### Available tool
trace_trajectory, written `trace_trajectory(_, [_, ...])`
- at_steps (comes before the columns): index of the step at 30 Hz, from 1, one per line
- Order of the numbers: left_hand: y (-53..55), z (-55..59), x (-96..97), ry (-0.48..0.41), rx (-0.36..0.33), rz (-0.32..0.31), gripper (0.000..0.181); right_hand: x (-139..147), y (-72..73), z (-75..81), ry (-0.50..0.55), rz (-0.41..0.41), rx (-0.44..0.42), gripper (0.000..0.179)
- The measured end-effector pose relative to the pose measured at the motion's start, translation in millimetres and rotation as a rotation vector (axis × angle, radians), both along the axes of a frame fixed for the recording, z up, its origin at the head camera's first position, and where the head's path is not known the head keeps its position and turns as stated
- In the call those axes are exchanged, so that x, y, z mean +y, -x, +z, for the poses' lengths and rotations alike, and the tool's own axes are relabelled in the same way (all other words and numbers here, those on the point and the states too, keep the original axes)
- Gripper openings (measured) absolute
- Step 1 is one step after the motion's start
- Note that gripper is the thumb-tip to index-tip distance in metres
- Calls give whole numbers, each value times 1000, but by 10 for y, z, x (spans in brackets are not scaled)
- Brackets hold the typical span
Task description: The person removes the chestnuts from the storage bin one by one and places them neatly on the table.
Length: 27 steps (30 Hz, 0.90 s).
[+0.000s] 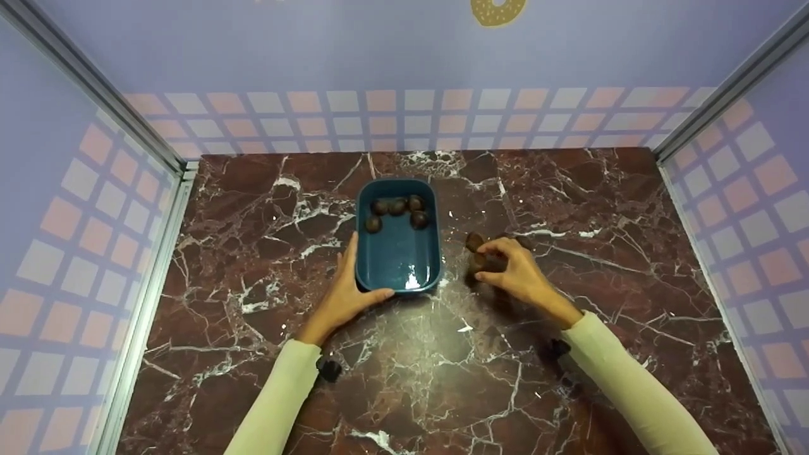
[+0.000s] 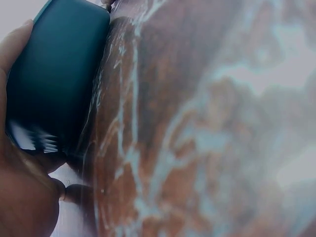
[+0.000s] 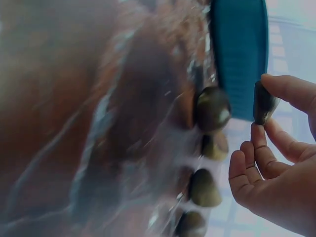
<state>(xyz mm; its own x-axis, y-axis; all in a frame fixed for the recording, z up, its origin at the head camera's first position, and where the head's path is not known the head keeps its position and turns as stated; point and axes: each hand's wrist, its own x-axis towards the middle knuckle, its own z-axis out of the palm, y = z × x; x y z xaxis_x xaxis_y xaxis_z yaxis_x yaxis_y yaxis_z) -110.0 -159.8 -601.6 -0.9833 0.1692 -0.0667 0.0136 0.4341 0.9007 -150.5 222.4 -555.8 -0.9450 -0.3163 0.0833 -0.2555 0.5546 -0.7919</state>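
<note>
A deep blue rectangular container [image 1: 398, 259] stands mid-table, with several brown chestnuts [image 1: 397, 206] grouped at its far end. My left hand [image 1: 346, 294] holds its near left corner, fingers along the left side and thumb across the front. In the left wrist view, the container's outer wall [image 2: 59, 64] fills the space beside that hand. Right of the container, my right hand [image 1: 515, 272] pinches one chestnut [image 3: 265, 102] between thumb and fingertips. Below that hand, several more chestnuts [image 3: 205, 187] lie on the table; in the head view the hand partly covers them.
The tabletop [image 1: 265, 379] is dark red-brown with white marble-like veins. A lilac back wall [image 1: 404, 57] with pink and white squares borders its far edge. Similar panels with metal rails stand at the left and right.
</note>
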Motion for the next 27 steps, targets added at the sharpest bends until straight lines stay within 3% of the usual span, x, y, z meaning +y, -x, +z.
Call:
trace_trajectory(13, [-1, 12, 8, -8, 9, -19, 142, 318, -92, -192, -6, -95, -23, 46])
trace_trajectory(27, [7, -3, 1, 0, 27, -33, 140, 460, -128, -329, -48, -133, 38, 43])
